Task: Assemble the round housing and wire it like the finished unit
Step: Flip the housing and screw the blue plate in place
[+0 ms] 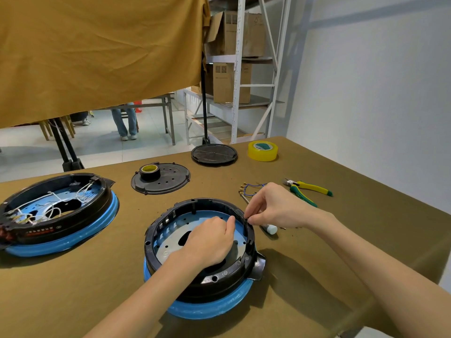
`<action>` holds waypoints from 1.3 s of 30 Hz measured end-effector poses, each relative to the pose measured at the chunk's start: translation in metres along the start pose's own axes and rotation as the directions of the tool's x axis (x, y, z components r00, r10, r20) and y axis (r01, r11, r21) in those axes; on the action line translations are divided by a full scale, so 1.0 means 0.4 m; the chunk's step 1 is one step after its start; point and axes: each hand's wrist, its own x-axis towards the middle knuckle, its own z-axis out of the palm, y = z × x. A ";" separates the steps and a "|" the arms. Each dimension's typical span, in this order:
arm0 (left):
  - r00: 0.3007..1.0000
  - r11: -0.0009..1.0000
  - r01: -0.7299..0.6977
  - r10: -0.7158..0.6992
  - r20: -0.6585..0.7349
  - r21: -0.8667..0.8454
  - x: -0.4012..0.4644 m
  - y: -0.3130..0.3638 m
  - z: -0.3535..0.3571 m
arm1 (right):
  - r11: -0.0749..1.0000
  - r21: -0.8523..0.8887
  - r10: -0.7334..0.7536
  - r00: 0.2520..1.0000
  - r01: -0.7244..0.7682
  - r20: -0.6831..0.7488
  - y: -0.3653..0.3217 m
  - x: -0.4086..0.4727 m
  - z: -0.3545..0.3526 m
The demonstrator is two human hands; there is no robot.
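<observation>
Here the counter [329, 252], draped in olive cloth, carries two round units. The finished unit [56, 215] sits at the near left with white wires looped inside it, probably kept close as a pattern to copy. The round housing [195, 252] being built lies near the middle, its black ring on a blue base, with no wires in it yet. Farther off rest a perforated black cover [168, 181] with a roll of black tape [149, 172] on it, a second black disc [214, 154] and a yellow tape roll [262, 151]. To the right lie yellow-handled pliers [307, 191] and blue terminal leads [251, 190], within easy reach.

The left hand [210, 242] reaches inside the housing, fingers curled toward the inner wall; whether it holds anything cannot be told. The right hand [275, 208] pinches something small and dark at the ring's right edge, likely seating a clip or fastener.
</observation>
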 end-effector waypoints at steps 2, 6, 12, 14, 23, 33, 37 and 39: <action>1.000 1.000 0.005 -0.005 0.000 -0.020 -0.002 0.001 0.000 | 1.000 -0.010 0.001 1.000 -0.001 -0.010 0.001 0.005 0.003; 1.000 1.000 0.005 -0.005 0.002 -0.029 -0.003 0.002 -0.003 | 1.000 -0.010 0.028 0.999 -0.028 -0.016 0.003 0.014 0.004; 1.000 0.997 0.018 -0.019 -0.008 -0.071 -0.008 0.008 -0.007 | 0.992 0.092 0.074 0.994 -0.082 0.078 0.006 0.017 -0.003; 0.999 0.995 0.024 -0.026 -0.021 -0.096 -0.005 0.006 -0.006 | 0.972 0.199 0.117 0.991 -0.127 0.059 0.013 0.013 -0.005; 0.988 0.952 0.145 -0.125 0.091 -0.271 -0.003 0.028 -0.026 | 0.819 0.412 0.396 0.913 -0.399 0.096 0.024 0.012 0.036; 0.994 0.979 0.081 -0.064 0.094 -0.186 -0.055 0.087 -0.057 | 0.647 0.545 0.471 0.842 -0.533 0.264 0.060 -0.019 0.066; 0.995 0.997 0.036 -0.043 0.088 0.074 -0.070 0.117 -0.039 | 0.610 0.555 0.503 0.817 -0.566 0.281 0.053 -0.016 0.077; 0.998 0.994 0.029 -0.035 0.060 0.104 -0.070 0.127 -0.033 | 0.569 0.584 0.509 0.806 -0.578 0.302 0.051 -0.018 0.077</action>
